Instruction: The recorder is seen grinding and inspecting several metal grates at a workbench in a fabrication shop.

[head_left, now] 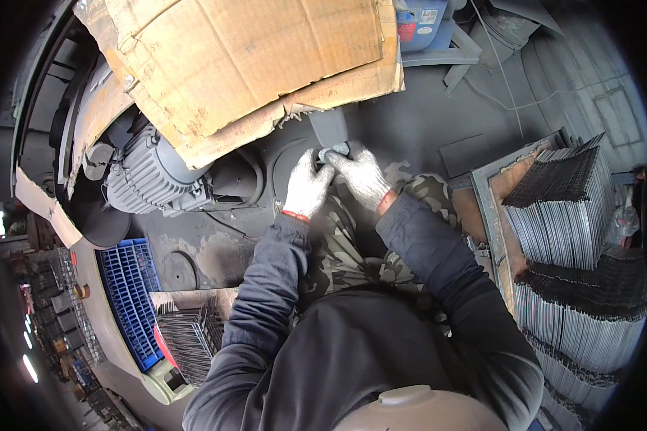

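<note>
My left hand (308,185) and my right hand (359,176), both in white knitted gloves with red cuffs, meet in front of me above my camouflage-clad legs. Their fingers are closed on a small grey piece (333,151), which looks like metal; most of it is hidden by the gloves, so its kind is unclear. Right beyond the fingertips, a flat grey strip like a belt (328,128) comes down from beneath a cardboard cover (259,65). Whether the piece touches the strip I cannot tell.
A grey finned motor (154,172) stands to the left under the cardboard. A blue plastic crate (129,294) and a bundle of dark wire racks (190,337) lie lower left. Stacks of thin metal grids (557,223) fill the right side. A blue container (428,25) stands at the back.
</note>
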